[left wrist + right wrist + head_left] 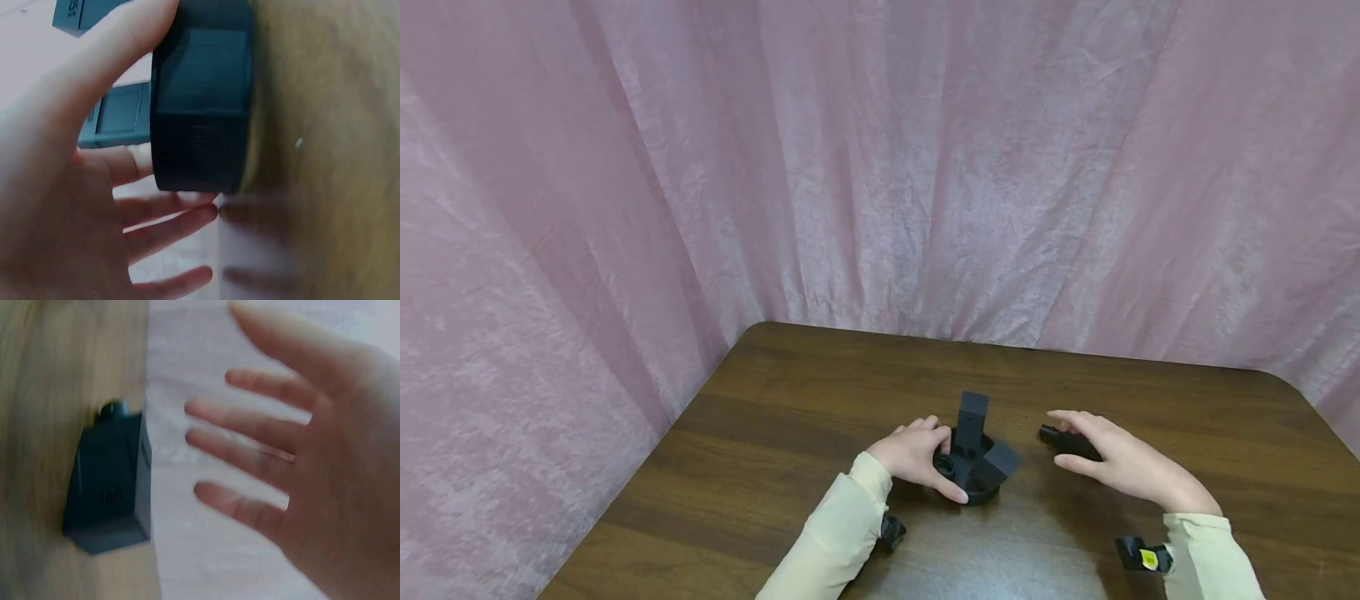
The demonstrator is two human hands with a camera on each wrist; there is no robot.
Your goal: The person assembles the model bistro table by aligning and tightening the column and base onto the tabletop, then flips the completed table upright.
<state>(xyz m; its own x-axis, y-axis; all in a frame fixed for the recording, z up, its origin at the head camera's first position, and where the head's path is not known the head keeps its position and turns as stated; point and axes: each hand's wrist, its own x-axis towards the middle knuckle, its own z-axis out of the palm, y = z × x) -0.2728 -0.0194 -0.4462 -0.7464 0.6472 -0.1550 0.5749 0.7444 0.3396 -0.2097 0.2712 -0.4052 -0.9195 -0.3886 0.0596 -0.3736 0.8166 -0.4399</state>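
Note:
My left hand (917,454) holds a round black base (981,497) by its left side, thumb at the near rim and fingers around the far side. Two black rectangular blocks stand in it: one upright block (972,417) at the back and one tilted block (1000,461) leaning right. A dark round socket shows beside the fingers. In the left wrist view the base's side wall (200,144) fills the middle. My right hand (1120,458) hovers with spread fingers around a third black block (1075,443). In the right wrist view this block (106,481) lies apart from the fingers, a round knob at its end.
The brown wooden table (820,375) has rounded far corners. A pink curtain (880,167) hangs behind and to its left. Black wrist cameras sit below both forearms, the right camera mount (1142,556) bearing a yellow label.

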